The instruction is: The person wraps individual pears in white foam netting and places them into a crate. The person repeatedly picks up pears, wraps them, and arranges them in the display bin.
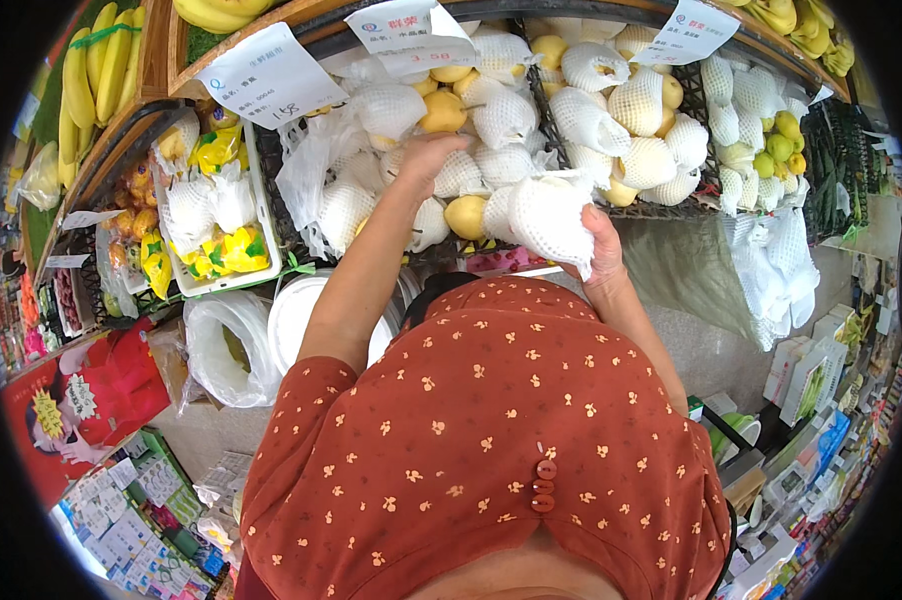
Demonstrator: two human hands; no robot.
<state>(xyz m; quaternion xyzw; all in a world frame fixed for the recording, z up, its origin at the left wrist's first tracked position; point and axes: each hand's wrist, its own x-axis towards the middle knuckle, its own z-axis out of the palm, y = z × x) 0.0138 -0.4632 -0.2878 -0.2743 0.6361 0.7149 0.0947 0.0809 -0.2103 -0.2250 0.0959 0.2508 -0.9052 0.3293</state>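
My right hand [605, 249] grips a white foam net sleeve [552, 217] at the front edge of the pear display; whether fruit is inside cannot be told. Further left, my left hand [427, 157] reaches in among the pears, its thumb side up and most fingers hidden. Just beyond it sits a bare yellow pear [442, 112] with its stem showing. A foam-wrapped pear [457, 175] lies right beside that hand. Nearer me, another bare pear [466, 217] rests between wrapped ones, left of the held sleeve.
Price cards [413, 37] stand along the back rail. Bananas [106, 67] lie at upper left, above a white basket [272, 247] of wrapped fruit. More wrapped pears [635, 105] fill the right section. Loose foam sleeves [777, 270] hang at right. A plastic-lined bin [226, 375] stands below left.
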